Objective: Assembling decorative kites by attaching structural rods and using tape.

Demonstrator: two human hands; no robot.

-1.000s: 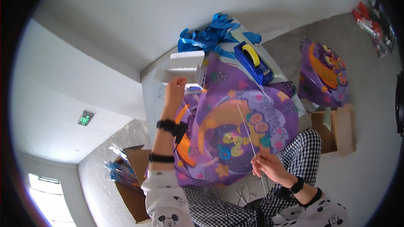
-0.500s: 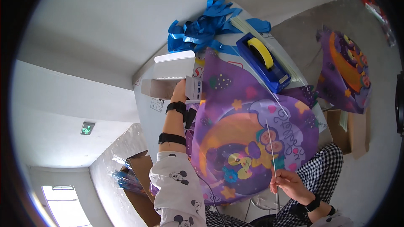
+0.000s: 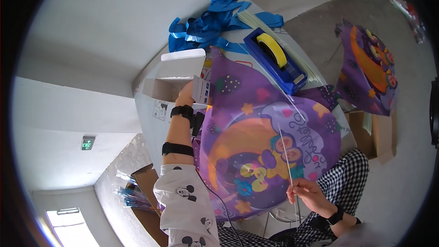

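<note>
My left hand [image 3: 185,94] reaches into an open white cardboard box [image 3: 183,55]; its fingers are hidden by the box. With my right hand [image 3: 311,196] I pinch a thin white rod [image 3: 285,154], which slants up over the printed fabric. That fabric [image 3: 238,142] is purple, with an orange moon and a yellow cartoon figure. It spreads over the table and hangs past its near edge. Above my right hand a blue tape dispenser [image 3: 295,80] carries a yellow ring [image 3: 272,50]. Another white rod [image 3: 292,104] lies on the fabric near it.
Blue ribbons [image 3: 206,23] are heaped at the table's far end, beside a bundle of pale rods [image 3: 306,64]. A similar purple printed piece [image 3: 366,71] stands to the right above a cardboard box [image 3: 384,137]. Lower left, another carton [image 3: 148,187] holds wrapped items. A cable [image 3: 219,196] runs by my left sleeve.
The whole view has shifted slightly, so things sit a little further left and up. My left hand is still in the box, and my right hand still holds the rod.
</note>
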